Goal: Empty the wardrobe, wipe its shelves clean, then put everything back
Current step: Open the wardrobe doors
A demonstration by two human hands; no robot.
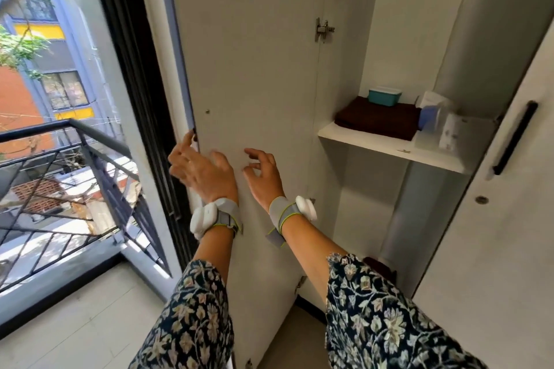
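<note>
**Q:** Where did the hands lie?
**A:** The left hand (199, 172) was loosely open, its forefinger touching the free edge of the wardrobe door (254, 69). The right hand (263, 177) was open and empty, near the door's inner face.
**Q:** What did the step call for?
**A:** Probably swinging the door clear, then lifting the teal box (384, 96) off the brown towel (377, 120) on the shelf (389, 150).

Grey, lime-edged straps (228, 214) wrap your wrists; each strap carries a white rounded pod (204, 219), with dark floral sleeves (192, 317) behind the straps.
</note>
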